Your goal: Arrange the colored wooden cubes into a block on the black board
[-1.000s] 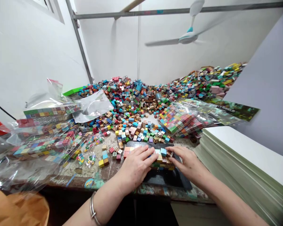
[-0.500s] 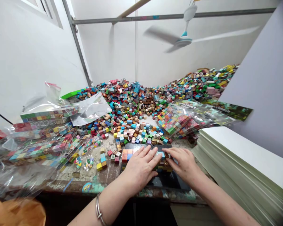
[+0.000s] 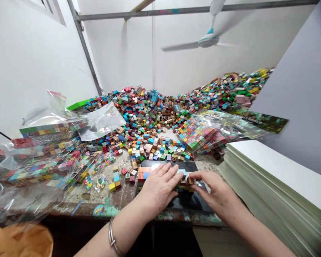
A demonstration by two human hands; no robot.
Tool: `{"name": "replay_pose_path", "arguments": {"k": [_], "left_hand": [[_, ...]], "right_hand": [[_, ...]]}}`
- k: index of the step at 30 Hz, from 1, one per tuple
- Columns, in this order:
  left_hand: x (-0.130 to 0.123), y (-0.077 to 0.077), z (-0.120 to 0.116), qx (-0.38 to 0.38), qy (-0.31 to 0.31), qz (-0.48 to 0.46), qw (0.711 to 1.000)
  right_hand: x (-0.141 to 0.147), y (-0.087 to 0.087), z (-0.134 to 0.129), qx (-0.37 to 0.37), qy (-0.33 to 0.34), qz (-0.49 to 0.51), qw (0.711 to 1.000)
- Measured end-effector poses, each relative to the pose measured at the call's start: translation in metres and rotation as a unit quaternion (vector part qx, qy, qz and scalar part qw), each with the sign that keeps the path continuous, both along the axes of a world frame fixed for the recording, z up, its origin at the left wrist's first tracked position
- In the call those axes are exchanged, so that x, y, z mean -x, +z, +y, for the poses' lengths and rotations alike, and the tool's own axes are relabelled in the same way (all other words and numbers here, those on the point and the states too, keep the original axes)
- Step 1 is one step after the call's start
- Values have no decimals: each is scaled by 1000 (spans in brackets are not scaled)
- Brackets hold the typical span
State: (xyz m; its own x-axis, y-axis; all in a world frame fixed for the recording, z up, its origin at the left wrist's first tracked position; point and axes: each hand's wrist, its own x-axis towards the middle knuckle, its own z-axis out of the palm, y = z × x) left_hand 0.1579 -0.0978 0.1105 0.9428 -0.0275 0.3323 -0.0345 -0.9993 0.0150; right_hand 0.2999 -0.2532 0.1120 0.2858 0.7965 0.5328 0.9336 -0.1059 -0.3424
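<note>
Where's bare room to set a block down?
Bare: the black board's near strip, before the block row; the worn tabletop between the yellow block and the left forearm; the white sheet stack's top. Crowded: behind the board, loose cubes; left, bagged blocks.

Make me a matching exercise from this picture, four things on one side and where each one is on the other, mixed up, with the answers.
1. left hand
2. right hand
3. ceiling fan
4. silver bracelet

A. high up, before the white wall
B. around the left wrist
C. laid flat across the block row
D. thumb and forefinger on brown blocks at the row's right end

Pairs: 1-C, 2-D, 3-A, 4-B
</note>
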Motion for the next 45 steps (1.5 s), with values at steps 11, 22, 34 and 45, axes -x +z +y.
{"name": "replay_pose_path", "arguments": {"k": [11,22,34,45], "left_hand": [[1,-5,2,12,-9,6,1000],[3,-2,0,6,-9,6,1000],[3,-3,1,11,-7,13,1000],[2,-1,1,16,-13,13,1000]], "right_hand": [[7,-4,16,9,-18,9,1000],[5,-8,13,25,-74,19,997],[-5,-7,21,92,-61,25,994],[-4,-14,18,31,-58,-22,998]]}}
